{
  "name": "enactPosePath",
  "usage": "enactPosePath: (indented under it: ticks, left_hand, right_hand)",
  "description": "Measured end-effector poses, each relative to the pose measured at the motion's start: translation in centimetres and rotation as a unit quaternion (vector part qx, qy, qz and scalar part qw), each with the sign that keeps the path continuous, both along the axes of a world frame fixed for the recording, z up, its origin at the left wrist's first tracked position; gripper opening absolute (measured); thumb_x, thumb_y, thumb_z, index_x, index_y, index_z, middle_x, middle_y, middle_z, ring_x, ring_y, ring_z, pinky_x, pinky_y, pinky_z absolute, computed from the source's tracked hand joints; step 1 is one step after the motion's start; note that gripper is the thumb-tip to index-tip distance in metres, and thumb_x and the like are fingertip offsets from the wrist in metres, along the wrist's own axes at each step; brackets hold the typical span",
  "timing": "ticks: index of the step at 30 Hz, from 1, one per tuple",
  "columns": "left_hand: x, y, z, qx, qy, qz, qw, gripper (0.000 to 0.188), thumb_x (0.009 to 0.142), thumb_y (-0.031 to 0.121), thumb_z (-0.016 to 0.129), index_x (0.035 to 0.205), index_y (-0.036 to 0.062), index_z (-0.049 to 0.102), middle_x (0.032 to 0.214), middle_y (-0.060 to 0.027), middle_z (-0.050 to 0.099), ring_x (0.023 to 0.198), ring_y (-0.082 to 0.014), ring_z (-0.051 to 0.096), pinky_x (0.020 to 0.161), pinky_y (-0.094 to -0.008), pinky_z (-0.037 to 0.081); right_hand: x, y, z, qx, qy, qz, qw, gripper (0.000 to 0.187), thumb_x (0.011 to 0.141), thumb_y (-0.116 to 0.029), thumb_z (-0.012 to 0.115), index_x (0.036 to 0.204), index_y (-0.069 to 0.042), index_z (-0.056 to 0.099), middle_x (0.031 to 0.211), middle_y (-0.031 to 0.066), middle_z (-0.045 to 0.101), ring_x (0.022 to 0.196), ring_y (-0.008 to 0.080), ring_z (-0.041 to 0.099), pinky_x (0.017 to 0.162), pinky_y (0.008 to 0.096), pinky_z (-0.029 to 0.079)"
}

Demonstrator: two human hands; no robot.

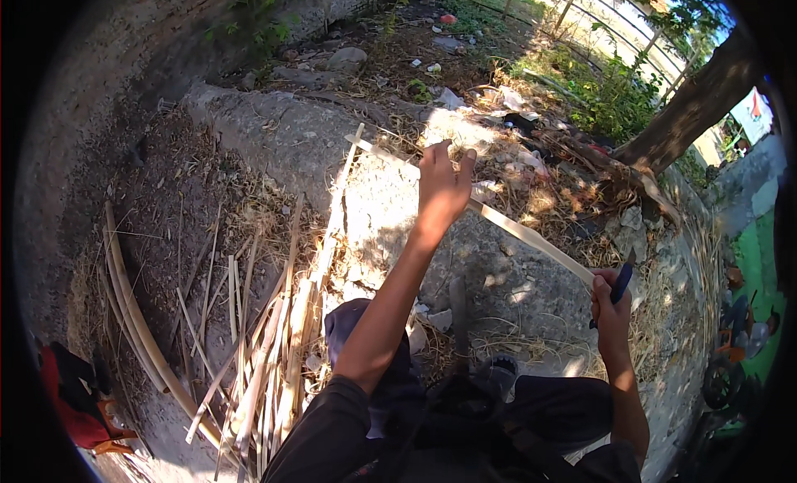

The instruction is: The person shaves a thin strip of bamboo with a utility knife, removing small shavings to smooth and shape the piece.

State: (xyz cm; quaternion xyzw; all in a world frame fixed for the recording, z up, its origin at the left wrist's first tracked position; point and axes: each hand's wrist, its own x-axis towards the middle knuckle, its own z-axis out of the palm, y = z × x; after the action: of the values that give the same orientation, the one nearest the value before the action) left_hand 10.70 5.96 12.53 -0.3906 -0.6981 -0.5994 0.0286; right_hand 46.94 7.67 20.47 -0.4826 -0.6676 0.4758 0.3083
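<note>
A long, pale strip of split bamboo (531,237) slants across in front of me, its far end up and to the left. My left hand (444,188) is closed around its upper part, thumb and fingertips pointing up. At the strip's near right end is my right hand (613,313), fingers wrapped round a knife with a dark blue handle (621,284) and the strip's end against them. The knife's blade points up and away, only partly visible. Another pale strip (340,192) leans beside the far tip of the held one.
Several split bamboo strips (270,350) lie heaped to my left, beside curved bamboo poles (133,296). A rough stone ledge (274,134) crosses ahead, with dry fibres and litter beyond. A tree trunk (693,105) leans at far right. Someone in red (70,396) is at lower left.
</note>
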Motion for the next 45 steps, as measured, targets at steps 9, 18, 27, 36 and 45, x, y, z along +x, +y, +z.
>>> enactPosePath:
  ticks: [9, 18, 27, 36, 45]
  left_hand:
    - [2.7, -1.4, -0.5, -0.178, 0.322, -0.206, 0.907, 0.036, 0.106, 0.041, 0.051, 0.106, 0.0115, 0.071, 0.098, -0.0072, 0.072, 0.108, -0.0282, 0.067, 0.113, -0.0573, 0.034]
    - [-4.7, -1.8, -3.0, -0.131, 0.276, -0.112, 0.946, 0.043, 0.109, 0.044, 0.043, 0.106, 0.0125, 0.073, 0.102, -0.0098, 0.074, 0.109, -0.0301, 0.066, 0.113, -0.053, 0.032]
    - [0.5, -0.9, -1.6, -0.164, 0.33, -0.234, 0.9, 0.04, 0.105, 0.047, 0.051, 0.104, 0.0113, 0.068, 0.085, -0.0114, 0.071, 0.089, -0.0332, 0.069, 0.094, -0.0507, 0.046]
    - [-5.5, -2.0, -1.5, -0.115, 0.273, -0.077, 0.952, 0.039, 0.109, 0.034, 0.05, 0.091, 0.0103, 0.076, 0.084, -0.0084, 0.072, 0.099, -0.0304, 0.066, 0.103, -0.0532, 0.038]
    - [-1.9, -9.0, 8.8, -0.077, 0.266, -0.175, 0.945, 0.029, 0.087, 0.04, 0.08, 0.097, 0.0127, 0.08, 0.087, -0.0027, 0.074, 0.078, -0.0195, 0.067, 0.084, -0.0345, 0.041]
  right_hand:
    - [2.6, 1.2, 0.9, -0.109, 0.093, -0.068, 0.987, 0.028, 0.106, -0.03, 0.064, 0.116, -0.004, 0.067, 0.071, -0.0068, 0.05, 0.046, 0.0, 0.03, 0.042, 0.0208, 0.021]
    - [5.9, 2.0, 1.2, -0.133, 0.116, -0.051, 0.983, 0.032, 0.105, -0.032, 0.065, 0.117, -0.002, 0.067, 0.073, -0.0044, 0.052, 0.044, 0.0003, 0.03, 0.04, 0.0213, 0.019]
    - [6.1, 2.1, 1.1, -0.155, 0.13, -0.064, 0.977, 0.031, 0.105, -0.031, 0.064, 0.117, -0.003, 0.064, 0.073, -0.0051, 0.052, 0.044, -0.0004, 0.029, 0.041, 0.0204, 0.019]
    - [5.9, 2.3, 0.9, -0.155, 0.134, -0.084, 0.975, 0.029, 0.106, -0.031, 0.064, 0.117, -0.004, 0.065, 0.073, -0.0052, 0.052, 0.045, -0.0002, 0.029, 0.041, 0.0199, 0.019]
    - [10.8, 3.6, 4.5, -0.014, 0.267, -0.115, 0.957, 0.025, 0.108, -0.027, 0.061, 0.112, -0.003, 0.064, 0.066, -0.0058, 0.045, 0.045, -0.0008, 0.026, 0.038, 0.0197, 0.021]
